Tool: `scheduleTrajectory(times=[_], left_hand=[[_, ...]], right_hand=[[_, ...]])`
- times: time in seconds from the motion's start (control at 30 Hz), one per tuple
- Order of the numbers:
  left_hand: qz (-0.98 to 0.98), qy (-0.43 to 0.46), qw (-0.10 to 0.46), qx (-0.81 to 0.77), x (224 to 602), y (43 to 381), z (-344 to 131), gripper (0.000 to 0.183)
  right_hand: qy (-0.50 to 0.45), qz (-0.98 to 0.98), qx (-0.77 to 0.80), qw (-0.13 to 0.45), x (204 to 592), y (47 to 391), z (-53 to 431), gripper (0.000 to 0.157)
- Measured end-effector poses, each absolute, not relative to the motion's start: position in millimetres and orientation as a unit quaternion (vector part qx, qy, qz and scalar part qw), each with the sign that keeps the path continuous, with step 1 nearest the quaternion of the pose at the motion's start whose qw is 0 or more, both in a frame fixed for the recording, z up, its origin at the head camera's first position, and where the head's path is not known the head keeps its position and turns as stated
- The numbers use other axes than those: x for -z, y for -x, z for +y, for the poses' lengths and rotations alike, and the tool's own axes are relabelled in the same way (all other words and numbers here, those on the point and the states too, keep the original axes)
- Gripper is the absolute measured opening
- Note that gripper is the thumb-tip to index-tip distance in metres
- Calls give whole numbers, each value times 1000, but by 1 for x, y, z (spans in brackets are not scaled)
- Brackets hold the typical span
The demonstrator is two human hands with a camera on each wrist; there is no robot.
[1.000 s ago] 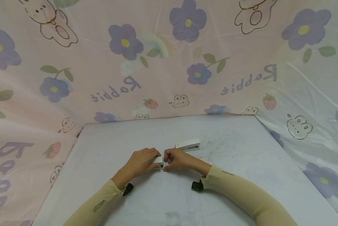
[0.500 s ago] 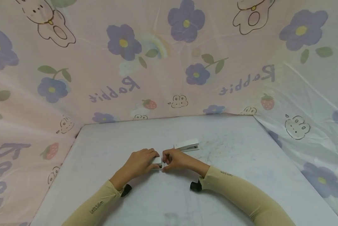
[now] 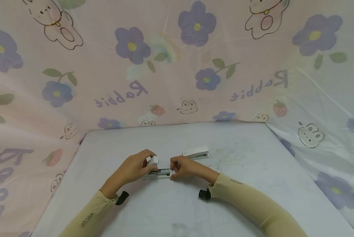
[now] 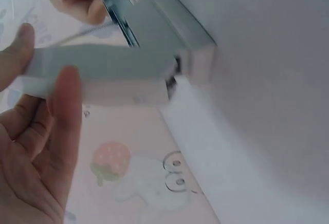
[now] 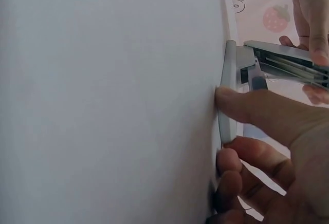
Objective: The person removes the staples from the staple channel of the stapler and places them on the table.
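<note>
A white stapler (image 3: 156,176) lies on the table with its top cover (image 4: 103,70) swung up from the base (image 5: 229,70). My left hand (image 3: 134,167) grips the raised cover between thumb and fingers. The metal staple channel (image 3: 163,171) is exposed, and a thin spring rod (image 4: 85,32) runs from it to the cover in the left wrist view. At the front end, my right hand (image 3: 183,167) pinches the base, thumb on one side and fingers on the other. A second white stapler (image 3: 196,152) lies behind my right hand, its cover down.
The white table (image 3: 177,204) ends at a patterned curtain (image 3: 171,65) hanging behind and along both sides. Faint coloured smudges (image 3: 230,151) mark the surface to the right of the second stapler.
My left hand has moved left and up, lifting the stapler's cover and baring the staple channel. The right hand stays at the front of the base; the second stapler has not moved.
</note>
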State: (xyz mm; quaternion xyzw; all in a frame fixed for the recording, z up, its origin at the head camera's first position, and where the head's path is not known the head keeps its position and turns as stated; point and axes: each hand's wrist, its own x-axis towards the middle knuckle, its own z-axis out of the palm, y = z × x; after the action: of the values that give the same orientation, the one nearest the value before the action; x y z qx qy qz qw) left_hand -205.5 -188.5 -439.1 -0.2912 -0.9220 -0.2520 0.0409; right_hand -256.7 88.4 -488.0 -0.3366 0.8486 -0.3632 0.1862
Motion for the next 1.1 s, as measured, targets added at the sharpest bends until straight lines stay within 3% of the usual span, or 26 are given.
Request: scheduleTrajectory(times=[0.77,1.1], left_hand=[[-903,240,12,357,434,197,-245,35],[-919,216,13,330,437,192,-271,33]], right_hand=[[350,843,366,182,489,255,88,32],[348,843,367,183,487,254,88,32]])
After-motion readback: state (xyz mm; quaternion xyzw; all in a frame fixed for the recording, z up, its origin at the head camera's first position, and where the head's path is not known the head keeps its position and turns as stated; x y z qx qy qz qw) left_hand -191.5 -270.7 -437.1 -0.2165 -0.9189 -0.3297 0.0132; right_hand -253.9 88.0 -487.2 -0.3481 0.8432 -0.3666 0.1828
